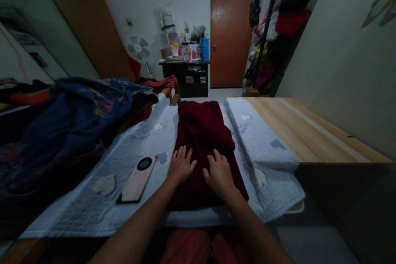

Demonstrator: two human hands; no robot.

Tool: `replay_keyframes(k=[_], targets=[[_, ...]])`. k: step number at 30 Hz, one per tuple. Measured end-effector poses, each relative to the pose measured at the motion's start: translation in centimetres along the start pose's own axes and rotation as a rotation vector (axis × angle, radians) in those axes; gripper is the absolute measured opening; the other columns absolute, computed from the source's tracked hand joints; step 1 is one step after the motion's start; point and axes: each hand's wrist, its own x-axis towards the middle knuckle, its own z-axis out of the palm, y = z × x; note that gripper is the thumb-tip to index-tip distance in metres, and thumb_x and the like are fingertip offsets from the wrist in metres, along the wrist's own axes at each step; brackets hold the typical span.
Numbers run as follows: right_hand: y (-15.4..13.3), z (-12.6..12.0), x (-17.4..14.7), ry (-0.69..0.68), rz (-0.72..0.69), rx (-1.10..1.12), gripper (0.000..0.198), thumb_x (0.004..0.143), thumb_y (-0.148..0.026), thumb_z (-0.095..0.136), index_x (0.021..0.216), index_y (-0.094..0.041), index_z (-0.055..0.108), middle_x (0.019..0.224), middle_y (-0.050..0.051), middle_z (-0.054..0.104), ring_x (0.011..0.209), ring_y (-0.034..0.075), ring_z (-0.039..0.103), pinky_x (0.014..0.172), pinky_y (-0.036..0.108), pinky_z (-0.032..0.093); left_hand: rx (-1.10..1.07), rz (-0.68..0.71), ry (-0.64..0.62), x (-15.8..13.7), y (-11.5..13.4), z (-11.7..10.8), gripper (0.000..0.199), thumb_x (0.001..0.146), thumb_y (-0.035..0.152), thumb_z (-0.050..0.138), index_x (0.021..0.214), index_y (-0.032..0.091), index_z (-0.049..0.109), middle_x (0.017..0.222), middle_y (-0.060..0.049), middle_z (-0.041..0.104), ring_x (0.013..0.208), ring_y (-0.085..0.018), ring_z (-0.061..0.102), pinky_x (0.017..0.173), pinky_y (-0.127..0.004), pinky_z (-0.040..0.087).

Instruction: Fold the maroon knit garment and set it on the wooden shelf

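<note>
A dark red folded garment (201, 123) lies lengthwise in front of me on a light blue quilted cloth (154, 132) with heart shapes. Flat on the garment's left side rests my left hand (182, 165), its fingers stretched out. My right hand (219, 172) touches the right side, fingers apart and slightly bent, holding nothing. Between the two hands a strip of the red fabric shows. The exact kind of garment cannot be made out. To the left of my left forearm a pink phone (137, 179) with a round black camera lies on the cloth.
A heap of clothes (77, 119) fills the left side. At right a wooden board (297, 128) adjoins the cloth. Farther back stand a white fan (138, 47), a black cabinet (182, 76) with various items, a brown door (230, 29) and hanging bags (293, 12).
</note>
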Motion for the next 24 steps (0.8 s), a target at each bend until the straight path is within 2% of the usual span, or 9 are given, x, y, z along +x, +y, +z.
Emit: replay_keyframes(k=[4,6,8,9,11,14,16,20,24], targets=[[0.4,0.0,0.7,0.099,-0.022,0.056,0.034,0.083,-0.025,0.054,0.116,-0.017,0.059,0.137,0.015,0.047,0.123,0.029,0.043,0.099,0.042,0.038,0.002,0.005,0.012,0.0,-0.2,0.4,0.056,0.093,0.044,0.042,0.139,0.012,0.046,0.145,-0.02,0.042,0.136,-0.032,0.037,0.111,-0.048,0.026],[1.7,-0.1,1.6,0.21,0.072,0.042,0.04,0.082,-0.023,0.053,0.122,-0.015,0.055,0.139,0.016,0.044,0.127,0.031,0.038,0.102,0.045,0.033,0.007,0.01,0.019,0.0,-0.2,0.5,0.056,0.093,0.044,0.041,0.139,0.012,0.046,0.145,-0.021,0.042,0.136,-0.032,0.037,0.111,-0.048,0.026],[3.5,-0.3,2.9,0.286,0.195,0.015,0.057,0.081,-0.025,0.055,0.134,-0.01,0.044,0.144,0.021,0.036,0.132,0.035,0.032,0.104,0.048,0.03,0.011,0.011,0.02,0.1,-0.2,0.5,0.056,0.093,0.044,0.041,0.139,0.012,0.047,0.145,-0.021,0.042,0.136,-0.033,0.036,0.111,-0.048,0.026],[4.5,-0.5,3.7,0.282,0.248,0.011,0.067,0.079,-0.026,0.057,0.14,-0.007,0.036,0.145,0.023,0.034,0.132,0.036,0.032,0.104,0.049,0.03,0.012,0.009,0.017,0.1,-0.2,0.5,0.056,0.093,0.044,0.041,0.138,0.012,0.047,0.145,-0.021,0.042,0.136,-0.033,0.037,0.111,-0.048,0.026],[6.2,-0.8,5.3,0.197,0.269,0.05,0.077,0.077,-0.024,0.059,0.145,-0.005,0.026,0.14,0.024,0.041,0.125,0.034,0.044,0.099,0.043,0.036,0.012,0.006,0.01,0.1,-0.2,0.5,0.055,0.094,0.044,0.04,0.138,0.012,0.047,0.145,-0.021,0.043,0.136,-0.032,0.037,0.111,-0.048,0.026],[7.1,-1.2,7.2,0.064,0.222,0.113,0.06,0.08,-0.014,0.05,0.14,-0.013,0.039,0.121,0.014,0.06,0.107,0.025,0.058,0.09,0.033,0.042,0.005,0.002,0.012,0.2,-0.1,0.5,0.055,0.094,0.044,0.039,0.138,0.013,0.047,0.145,-0.02,0.043,0.136,-0.031,0.037,0.111,-0.048,0.026],[6.2,-1.3,7.6,0.058,0.15,0.127,0.052,0.082,-0.009,0.044,0.133,-0.018,0.048,0.116,0.01,0.063,0.104,0.021,0.059,0.09,0.03,0.042,-0.002,-0.003,0.017,0.2,-0.2,0.5,0.055,0.093,0.045,0.04,0.137,0.013,0.048,0.145,-0.02,0.043,0.136,-0.031,0.037,0.111,-0.048,0.027],[2.2,-0.3,6.1,0.011,-0.098,0.093,0.047,0.086,-0.013,0.043,0.13,-0.024,0.052,0.118,0.008,0.062,0.109,0.023,0.054,0.094,0.035,0.039,-0.04,0.001,0.03,0.1,-0.4,0.7,0.051,0.092,0.042,0.043,0.133,0.013,0.052,0.144,-0.018,0.045,0.136,-0.031,0.036,0.111,-0.049,0.027],[-0.2,1.3,4.3,-0.099,-0.125,0.067,0.04,0.087,-0.026,0.051,0.128,-0.028,0.053,0.128,0.009,0.055,0.116,0.027,0.048,0.101,0.047,0.031,-0.103,0.028,0.029,0.0,-0.7,1.1,0.051,0.087,0.032,0.05,0.136,0.017,0.049,0.141,-0.013,0.05,0.135,-0.031,0.037,0.113,-0.051,0.023]])
